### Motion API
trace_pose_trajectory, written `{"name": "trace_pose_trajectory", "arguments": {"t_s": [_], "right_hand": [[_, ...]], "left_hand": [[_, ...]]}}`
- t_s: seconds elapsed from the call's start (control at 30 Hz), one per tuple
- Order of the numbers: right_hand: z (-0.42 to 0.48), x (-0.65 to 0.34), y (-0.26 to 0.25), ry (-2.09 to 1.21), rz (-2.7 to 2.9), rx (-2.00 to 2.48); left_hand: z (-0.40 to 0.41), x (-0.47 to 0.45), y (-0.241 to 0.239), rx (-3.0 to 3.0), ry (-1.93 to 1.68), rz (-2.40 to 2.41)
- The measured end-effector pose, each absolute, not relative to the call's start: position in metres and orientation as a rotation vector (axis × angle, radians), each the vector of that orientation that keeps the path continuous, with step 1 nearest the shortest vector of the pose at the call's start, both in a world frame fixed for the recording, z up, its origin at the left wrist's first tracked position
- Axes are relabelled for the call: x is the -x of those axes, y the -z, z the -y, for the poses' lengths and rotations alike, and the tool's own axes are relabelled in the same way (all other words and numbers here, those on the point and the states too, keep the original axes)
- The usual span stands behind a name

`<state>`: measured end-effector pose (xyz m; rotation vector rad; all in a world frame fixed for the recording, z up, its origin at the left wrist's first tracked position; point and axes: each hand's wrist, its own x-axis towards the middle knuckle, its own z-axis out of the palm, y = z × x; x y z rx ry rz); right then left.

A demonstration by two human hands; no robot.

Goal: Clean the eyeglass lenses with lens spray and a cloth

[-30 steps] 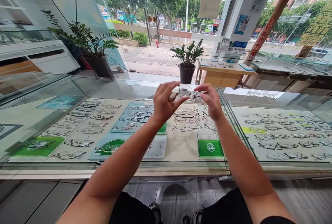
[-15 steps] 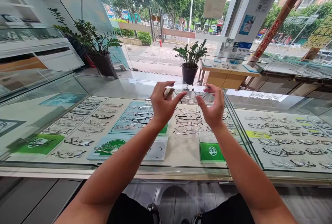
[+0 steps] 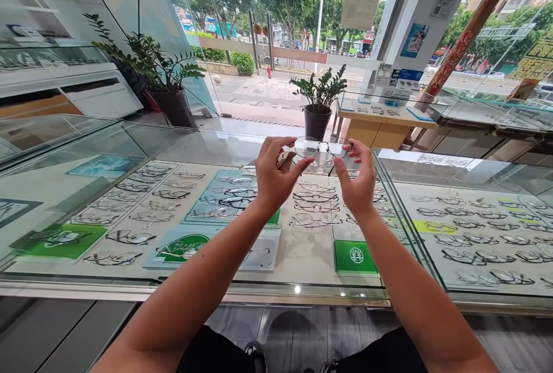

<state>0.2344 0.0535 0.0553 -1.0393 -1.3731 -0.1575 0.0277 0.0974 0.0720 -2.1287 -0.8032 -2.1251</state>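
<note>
A pair of thin-rimmed eyeglasses [image 3: 323, 146] is held up above the glass counter [image 3: 207, 151], between my two hands. My left hand [image 3: 276, 174] is closed on the left side of the frame, fingers on top and thumb below. A small beige piece, perhaps a cloth, is tucked in that palm [image 3: 284, 159]. At the other end, my right hand [image 3: 358, 183] pinches the right side, its thumb near the lower edge of the lens. Under the glass, rows of eyeglasses [image 3: 315, 207] lie below my hands.
Display cases with many more frames extend left and right [image 3: 484, 223]. Green boxes [image 3: 355, 257] lie inside the case. Beyond the counter stand a potted plant [image 3: 317, 122], another plant [image 3: 170, 105] at left, and a wooden table [image 3: 380, 125].
The eyeglasses and both hands have shifted slightly right, and the lenses now show more clearly. Both hands keep their hold. The whole view has moved a little.
</note>
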Motion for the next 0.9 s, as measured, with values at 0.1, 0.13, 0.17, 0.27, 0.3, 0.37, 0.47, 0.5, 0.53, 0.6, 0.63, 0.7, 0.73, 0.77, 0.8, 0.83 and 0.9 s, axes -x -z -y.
{"name": "trace_pose_trajectory", "arguments": {"t_s": [0.1,0.13,0.17,0.27,0.3,0.37,0.47,0.5,0.53,0.6,0.63,0.7,0.73,0.77,0.8,0.83,0.9], "right_hand": [[-0.0550,-0.2333,-0.0532,0.136,1.366,1.043],[-0.0554,-0.2328,-0.0524,0.124,1.363,1.042],[-0.0559,-0.2323,-0.0516,0.110,1.358,1.042],[-0.0569,-0.2307,-0.0495,0.067,1.339,1.046],[-0.0571,-0.2302,-0.0490,0.055,1.336,1.048],[-0.0574,-0.2297,-0.0484,0.036,1.334,1.056],[-0.0573,-0.2297,-0.0486,0.025,1.334,1.061],[-0.0572,-0.2298,-0.0488,0.025,1.333,1.061],[-0.0572,-0.2299,-0.0490,0.028,1.332,1.061],[-0.0570,-0.2302,-0.0494,0.041,1.331,1.067],[-0.0569,-0.2303,-0.0495,0.051,1.332,1.071],[-0.0567,-0.2305,-0.0500,0.077,1.339,1.075],[-0.0565,-0.2306,-0.0503,0.092,1.342,1.075],[-0.0563,-0.2308,-0.0506,0.109,1.344,1.070],[-0.0559,-0.2310,-0.0511,0.127,1.347,1.065],[-0.0556,-0.2312,-0.0516,0.146,1.350,1.061],[-0.0548,-0.2315,-0.0525,0.184,1.354,1.057]], "left_hand": [[-0.0954,-0.0294,-0.0716,2.124,2.122,0.815],[-0.0946,-0.0299,-0.0715,2.125,2.122,0.817],[-0.0939,-0.0303,-0.0712,2.128,2.121,0.817],[-0.0926,-0.0311,-0.0705,2.141,2.106,0.830],[-0.0924,-0.0312,-0.0702,2.144,2.100,0.842],[-0.0922,-0.0314,-0.0699,2.145,2.092,0.867],[-0.0924,-0.0318,-0.0698,2.140,2.089,0.882],[-0.0925,-0.0318,-0.0697,2.140,2.089,0.880],[-0.0928,-0.0319,-0.0695,2.140,2.090,0.873],[-0.0934,-0.0317,-0.0688,2.145,2.095,0.857],[-0.0938,-0.0316,-0.0682,2.149,2.097,0.853],[-0.0949,-0.0314,-0.0669,2.153,2.095,0.875],[-0.0955,-0.0314,-0.0662,2.150,2.094,0.890],[-0.0961,-0.0315,-0.0655,2.145,2.098,0.903],[-0.0966,-0.0317,-0.0649,2.140,2.108,0.910],[-0.0970,-0.0321,-0.0644,2.137,2.124,0.913],[-0.0977,-0.0328,-0.0637,2.144,2.157,0.923]]}}
